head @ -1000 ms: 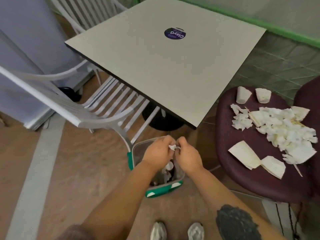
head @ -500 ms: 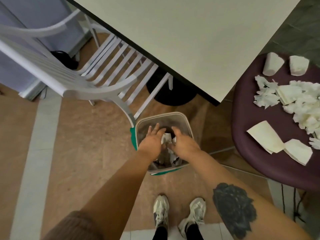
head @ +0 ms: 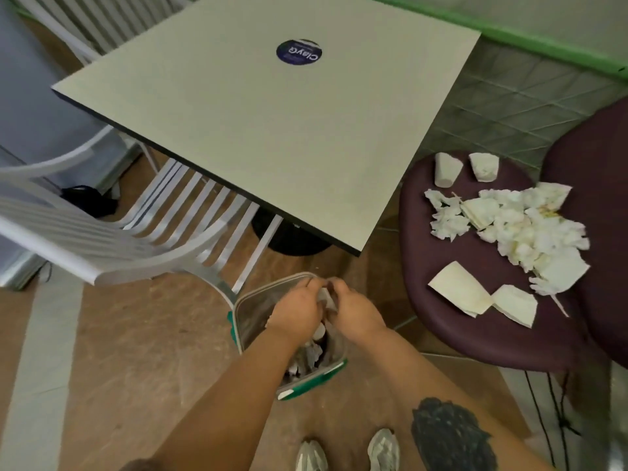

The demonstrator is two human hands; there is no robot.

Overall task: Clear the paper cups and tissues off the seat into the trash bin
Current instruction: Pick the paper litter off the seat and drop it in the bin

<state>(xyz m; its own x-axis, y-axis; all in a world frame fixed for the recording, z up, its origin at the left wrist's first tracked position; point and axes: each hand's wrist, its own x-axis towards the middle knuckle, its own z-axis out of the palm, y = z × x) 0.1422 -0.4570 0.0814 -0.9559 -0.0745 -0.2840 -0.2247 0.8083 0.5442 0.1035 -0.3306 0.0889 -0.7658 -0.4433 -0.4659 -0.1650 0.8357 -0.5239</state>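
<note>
Head view: both hands, left hand (head: 297, 311) and right hand (head: 356, 314), pinch a tissue scrap (head: 325, 298) over the trash bin (head: 244, 311) at 6 o'clock; a careless release could drop it outside the rim.

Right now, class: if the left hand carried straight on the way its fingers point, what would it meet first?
The left hand points up-frame over the trash bin. It would probably first meet the bin's far rim, then the table's dark base behind it. Depth is unclear, so it might pass above the rim.
</note>
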